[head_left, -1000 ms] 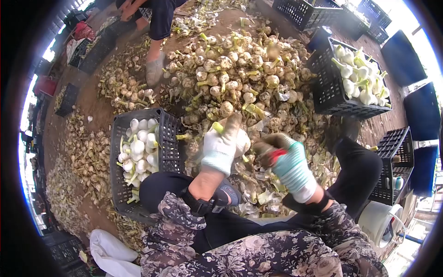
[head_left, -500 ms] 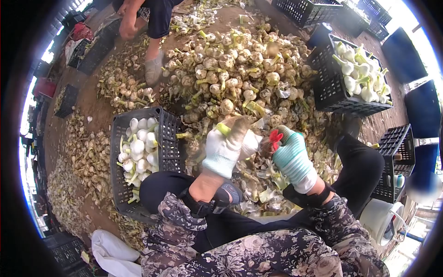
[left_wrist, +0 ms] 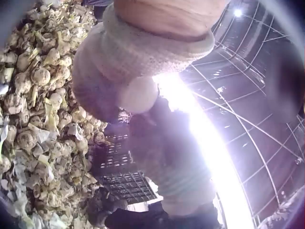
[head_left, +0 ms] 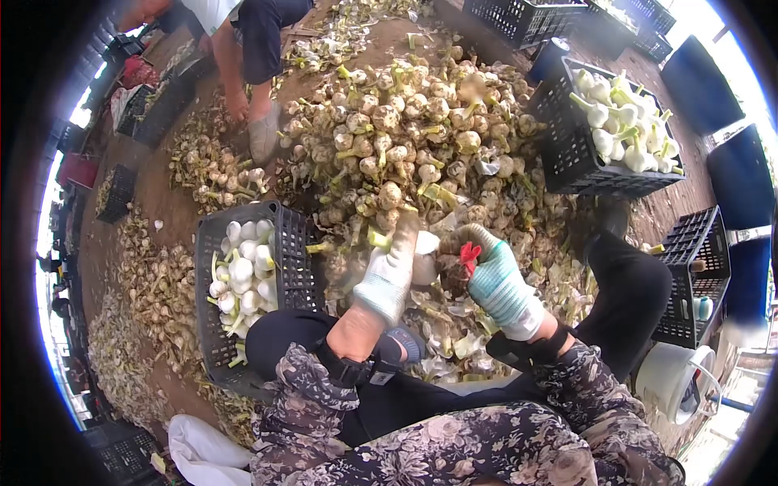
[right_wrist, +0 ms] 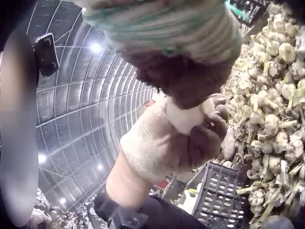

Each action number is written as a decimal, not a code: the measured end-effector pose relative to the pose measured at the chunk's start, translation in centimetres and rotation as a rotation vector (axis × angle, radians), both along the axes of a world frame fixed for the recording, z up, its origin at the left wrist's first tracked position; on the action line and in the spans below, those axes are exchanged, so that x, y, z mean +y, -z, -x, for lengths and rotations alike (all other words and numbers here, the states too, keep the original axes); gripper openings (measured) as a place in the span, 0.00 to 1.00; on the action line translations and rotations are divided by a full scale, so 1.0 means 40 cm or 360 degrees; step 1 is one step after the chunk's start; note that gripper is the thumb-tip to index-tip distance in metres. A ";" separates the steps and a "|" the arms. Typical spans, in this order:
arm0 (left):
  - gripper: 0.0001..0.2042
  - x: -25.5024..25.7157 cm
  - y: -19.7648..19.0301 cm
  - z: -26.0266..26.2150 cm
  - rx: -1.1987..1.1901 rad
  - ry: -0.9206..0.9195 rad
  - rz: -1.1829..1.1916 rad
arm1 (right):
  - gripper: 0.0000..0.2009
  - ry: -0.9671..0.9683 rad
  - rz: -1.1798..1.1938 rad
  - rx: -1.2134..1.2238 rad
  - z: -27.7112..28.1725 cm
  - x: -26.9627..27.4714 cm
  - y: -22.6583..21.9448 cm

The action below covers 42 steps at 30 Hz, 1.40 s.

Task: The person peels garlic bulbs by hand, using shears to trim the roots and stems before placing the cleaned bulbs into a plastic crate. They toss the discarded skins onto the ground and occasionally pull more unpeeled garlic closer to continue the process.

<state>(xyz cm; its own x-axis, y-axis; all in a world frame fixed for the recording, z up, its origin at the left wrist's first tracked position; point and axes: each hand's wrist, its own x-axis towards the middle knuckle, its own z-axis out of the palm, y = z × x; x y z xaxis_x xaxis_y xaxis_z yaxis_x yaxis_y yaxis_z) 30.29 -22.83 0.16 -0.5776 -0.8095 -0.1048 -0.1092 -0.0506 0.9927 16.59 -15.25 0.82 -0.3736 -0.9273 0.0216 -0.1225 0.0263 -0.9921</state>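
Note:
My left hand [head_left: 389, 271], in a white glove with browned fingers, grips a white garlic bulb [head_left: 426, 245]; its cut green stem [head_left: 378, 239] shows beside the thumb. From the other side my right hand [head_left: 496, 282], in a teal and white striped glove, has its dirty fingers curled at the bulb. A red strip [head_left: 470, 257] sticks up at the right fingers; what it belongs to is hidden. In the right wrist view the dark right fingertips lie over the pale bulb [right_wrist: 183, 119]. The left wrist view shows the bulb [left_wrist: 138, 95] between both gloves.
A heap of unpeeled garlic [head_left: 389, 130] lies ahead, with loose peelings below the hands. Black crates of clean white garlic stand at left [head_left: 296, 251] and right [head_left: 559, 138]. A white bucket [head_left: 673, 381] is at lower right. Another person's foot [head_left: 263, 134] is beside the heap.
My right hand has come in from the right against the bulb, and the red strip now shows clearly. My left hand keeps its grip. The other person has bent forward, a hand now low.

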 end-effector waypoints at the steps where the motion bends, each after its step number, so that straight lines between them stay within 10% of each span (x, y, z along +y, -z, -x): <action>1: 0.24 -0.008 -0.003 0.008 0.0191 0.0029 -0.0528 | 0.08 -0.0003 0.0005 -0.0004 0.013 0.010 -0.013; 4: 0.19 -0.017 -0.047 0.036 0.0588 0.0019 -0.1134 | 0.16 -0.0239 -0.0277 -0.2224 0.031 0.026 -0.043; 9: 0.16 -0.029 -0.035 0.033 0.0849 0.0044 -0.1276 | 0.17 -0.0097 -0.0291 -0.1697 -0.011 0.022 -0.068; 11: 0.15 -0.022 -0.037 0.050 0.0755 -0.0287 -0.1334 | 0.15 -0.0028 -0.0073 -0.0298 -0.030 0.001 -0.058; 14: 0.16 -0.028 -0.034 0.017 0.1113 -0.0004 -0.1518 | 0.13 -0.0221 -0.0171 -0.1386 0.006 0.024 -0.030; 19: 0.16 -0.033 -0.022 0.004 0.1189 0.0053 -0.1355 | 0.19 -0.0240 -0.0052 -0.1939 0.021 0.048 -0.023; 25: 0.16 -0.045 -0.018 0.027 0.1121 -0.0224 -0.1348 | 0.11 0.0115 -0.0344 -0.1812 0.079 0.096 -0.009; 27: 0.14 -0.054 -0.009 0.042 0.1043 -0.0220 -0.1423 | 0.13 -0.0563 -0.0453 -0.0032 0.137 0.102 0.070; 28: 0.13 -0.051 -0.019 0.055 0.1021 -0.0281 -0.1538 | 0.13 -0.0837 -0.1084 0.0998 0.146 0.087 0.028; 30: 0.17 -0.051 -0.007 0.060 0.0929 -0.0298 -0.1507 | 0.11 -0.0583 -0.0578 0.1166 0.153 0.101 0.083; 36: 0.26 -0.021 -0.011 0.128 0.0396 -0.0396 -0.1273 | 0.17 -0.0245 -0.0542 0.0672 0.204 0.126 0.069; 40: 0.33 0.039 0.000 0.187 0.0065 -0.0185 -0.0810 | 0.35 -0.0318 -0.0040 -0.0851 0.149 0.111 0.020; 42: 0.34 0.050 0.085 0.201 -0.0031 -0.0010 -0.0697 | 0.31 -0.0248 0.0192 -0.0355 0.162 0.105 0.038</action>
